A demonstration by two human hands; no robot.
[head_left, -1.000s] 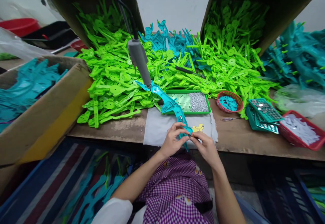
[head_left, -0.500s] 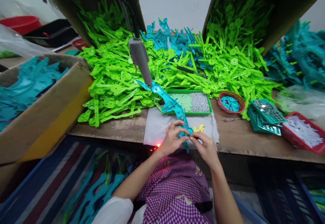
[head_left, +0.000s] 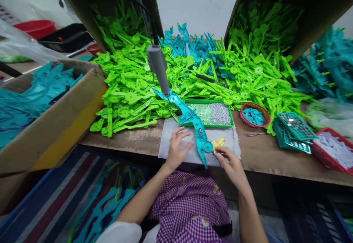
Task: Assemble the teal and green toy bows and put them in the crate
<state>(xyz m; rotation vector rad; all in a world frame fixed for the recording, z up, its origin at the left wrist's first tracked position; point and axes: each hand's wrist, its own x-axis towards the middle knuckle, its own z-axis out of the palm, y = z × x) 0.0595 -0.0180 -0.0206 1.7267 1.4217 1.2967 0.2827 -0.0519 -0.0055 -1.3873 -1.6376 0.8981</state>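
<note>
A blue curved plastic part (head_left: 199, 129) lies aslant over a white cloth (head_left: 168, 142), its round end toward me. The tip of a hanging grey electric screwdriver (head_left: 158, 66) meets the part's upper section. My left hand (head_left: 177, 149) is open to the left of the part, fingers apart and holding nothing. Beside the round end, my right hand (head_left: 230, 164) has thumb and fingers bent together around something thin and dark that I cannot make out. Behind the part stands a green tray (head_left: 231, 123) with small silver screws (head_left: 220, 113).
Green plastic pieces (head_left: 127, 96) are heaped across the back. Right of the tray are a red basket (head_left: 268, 120) of blue bits, a small screwdriver (head_left: 255, 134), teal trays (head_left: 296, 125) of round metal parts and a red basket (head_left: 328, 158) of white pieces. A cardboard box (head_left: 68, 114) borders the left.
My left hand has let go of the blue part's round end and moved left, its fingers spreading. My right hand has drawn slightly right. The view has shifted a little.
</note>
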